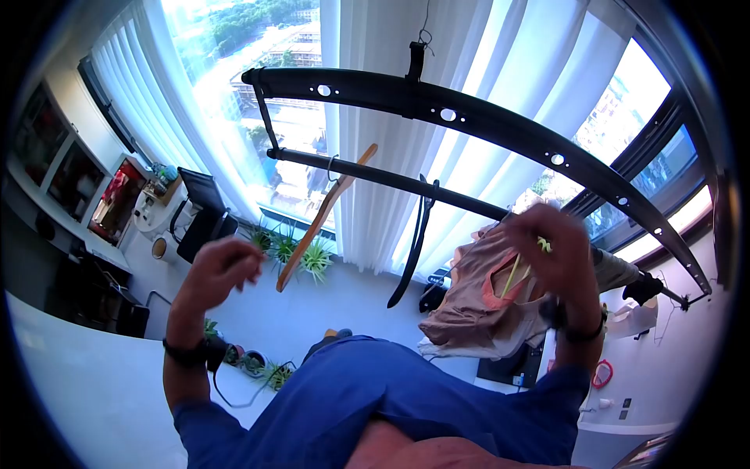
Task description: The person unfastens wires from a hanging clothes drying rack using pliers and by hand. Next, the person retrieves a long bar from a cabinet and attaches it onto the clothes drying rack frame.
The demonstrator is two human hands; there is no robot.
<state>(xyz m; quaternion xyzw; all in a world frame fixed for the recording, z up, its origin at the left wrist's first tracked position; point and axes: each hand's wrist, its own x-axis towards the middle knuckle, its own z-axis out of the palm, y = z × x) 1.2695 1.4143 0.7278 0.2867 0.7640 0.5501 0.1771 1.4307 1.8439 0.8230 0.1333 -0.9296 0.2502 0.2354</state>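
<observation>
My left hand (223, 273) is raised at the left with its fingers loosely bent and nothing visible in them. It is left of a wooden clothes hanger (324, 211) that hangs from the black rail (383, 176), without touching it. At the right, my right hand (551, 254) curls at the top of a yellow-green clothes hanger (512, 277), just below the rail. Part of that hanger shows between the fingers. A brownish garment with coral edging (469, 289) hangs below this hand. Between my hands, a black clothes hanger (414, 246) hangs on the rail.
A curved black beam (484, 121) with holes runs above the rail. White curtains (383, 141) and windows stand behind. Potted plants (312, 258) sit on the floor by the window. A black chair (203, 207) and a white table (152, 223) are at the left.
</observation>
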